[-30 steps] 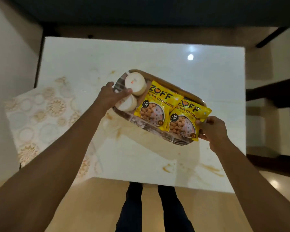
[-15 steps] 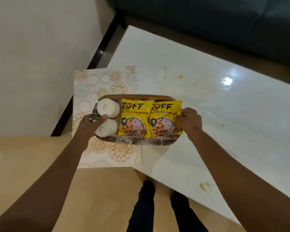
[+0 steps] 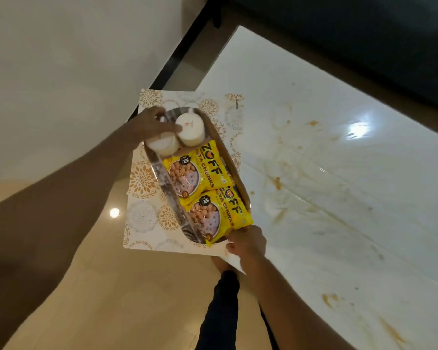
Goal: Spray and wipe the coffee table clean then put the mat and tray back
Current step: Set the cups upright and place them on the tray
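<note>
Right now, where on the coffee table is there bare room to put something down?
The coffee table top right of the mat is bare but stained brown. The mat end is crowded: the tray, gripped by the left hand and right hand, carries two cups and two snack packets.

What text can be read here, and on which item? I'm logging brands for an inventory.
"ZOFF" and "YA CHUNKS", first letters hidden: upper yellow packet in the tray.
"ZOFF" and "YA CHUNKS", again cut off: lower yellow packet.
"10" on a dark badge: each packet.
"KUBER": edge of the patterned mat.
Small red mark on the white container: too blurred to read.
Fine print on the packets: too small.
</note>
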